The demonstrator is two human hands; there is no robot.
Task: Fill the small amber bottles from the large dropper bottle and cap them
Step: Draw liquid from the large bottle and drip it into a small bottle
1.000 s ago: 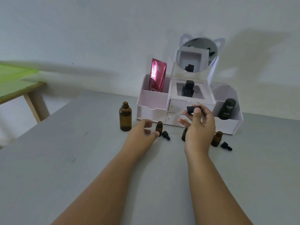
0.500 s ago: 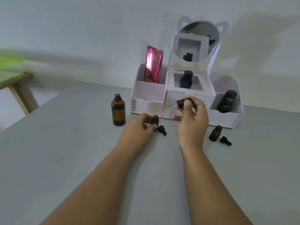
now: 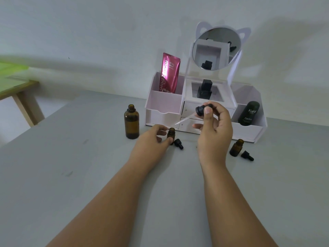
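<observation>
The large amber bottle (image 3: 131, 123) stands uncapped on the grey table (image 3: 71, 175). My left hand (image 3: 151, 146) holds a small open amber bottle (image 3: 171, 133) upright on the table, its black cap (image 3: 178, 143) lying beside it. My right hand (image 3: 214, 132) pinches the black dropper (image 3: 200, 110) above it; the glass pipette slants down-left, its tip just above and right of the small bottle's mouth. A second small amber bottle (image 3: 236, 147) stands open at the right, with its cap (image 3: 247, 155) next to it.
A white organiser (image 3: 164, 106) with a cat-ear mirror (image 3: 217, 48) stands behind the bottles against the wall. It holds a pink tube (image 3: 169, 74), a black bottle (image 3: 204, 90) and a dark Kahf bottle (image 3: 249, 113). A wooden table (image 3: 16, 88) is at far left.
My left hand closed around the small bottle. My right hand carried the dropper left, and its pipette tip now points toward that bottle. A small bottle seen beside my right wrist is now hidden.
</observation>
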